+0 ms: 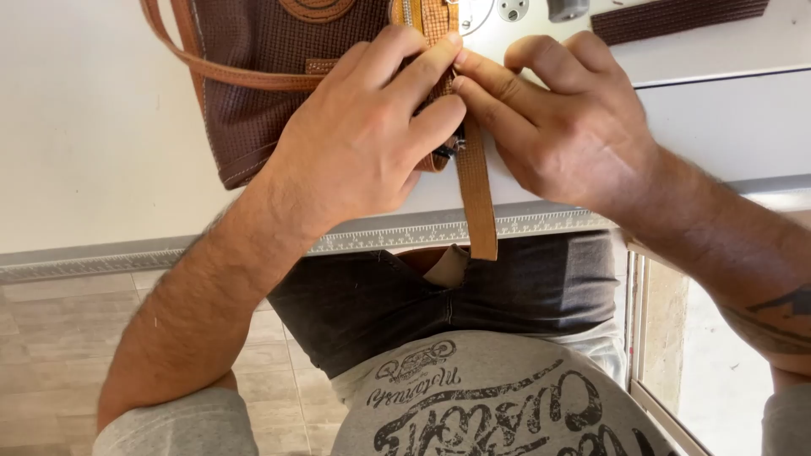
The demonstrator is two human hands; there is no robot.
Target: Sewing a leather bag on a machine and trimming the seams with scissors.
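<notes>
We see a tan strap [476, 181] running down from under both hands, across the white table [93, 127] and over its near edge, where its cut end hangs free above the lap. Its upper part meets the right side of a brown woven bag [262, 76], which lies flat on the table, well up towards the far edge. Our left hand [372, 135] rests on the bag's lower right corner, fingers curled and pressed down, the forefinger and thumb pinching the strap and the bag's edge together. Our right hand [562, 127] sits just beside it on the other side of the strap, its fingers bent inward, the tips touching those of the left hand and closing on the same spot of the strap. A small dark part shows below the left fingers, though we cannot tell what it is. A thin tan handle [224, 72] of the bag loops across its face to the left. Beyond the hands stands the pale base of a sewing machine [507, 13], partly cut off by the frame, and further right lies a dark brown strip of webbing [676, 17]. A ruler strip [405, 236] runs along the table's front edge, and below it we see grey trousers [507, 287], a printed grey shirt [481, 397] and a tiled floor [51, 338].
</notes>
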